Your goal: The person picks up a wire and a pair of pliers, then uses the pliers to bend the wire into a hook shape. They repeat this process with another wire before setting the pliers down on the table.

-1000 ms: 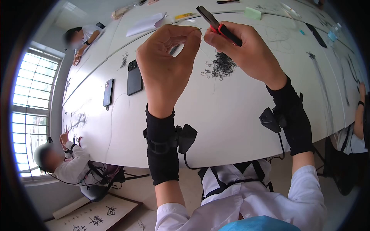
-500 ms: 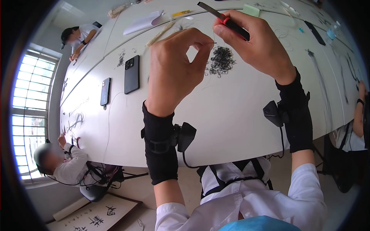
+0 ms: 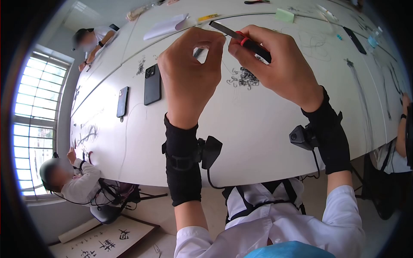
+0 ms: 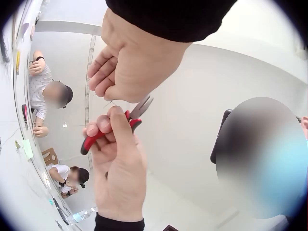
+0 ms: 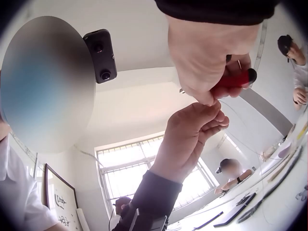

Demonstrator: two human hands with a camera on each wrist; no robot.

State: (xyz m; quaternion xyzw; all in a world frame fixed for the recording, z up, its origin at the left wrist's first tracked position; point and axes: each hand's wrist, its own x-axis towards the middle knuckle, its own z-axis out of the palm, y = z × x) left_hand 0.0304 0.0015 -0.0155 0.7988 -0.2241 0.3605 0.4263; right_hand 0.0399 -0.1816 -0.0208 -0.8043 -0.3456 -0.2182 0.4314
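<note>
Thumb and forefinger of the left hand (image 3: 189, 73) pinch a tiny dark hook-like piece (image 3: 224, 35) at their tips. The right hand (image 3: 279, 62) grips red-and-black pliers (image 3: 257, 48), whose metal jaws point up and left past the left fingertips. In the left wrist view the pliers (image 4: 96, 137) lie across the curled right fingers, and a thin thread shows near the fingertips. The right wrist view shows the two hands' fingertips meeting, with a red handle (image 5: 234, 81) in the right hand. Below the hands lies a pile of small dark hooks (image 3: 246, 78), partly covered by the right hand.
On the white table (image 3: 241, 137) are two phones (image 3: 152, 85) (image 3: 122, 102), white paper (image 3: 165, 26), a yellow item (image 3: 207, 17), a green note (image 3: 285, 15), a bottle (image 3: 374, 37) and dark strands (image 3: 361, 94). Other people sit at the left and right edges.
Over the last half second both hands have moved up and left, and the pliers' jaws have come over beside the left fingertips. The left hand still pinches the small piece.
</note>
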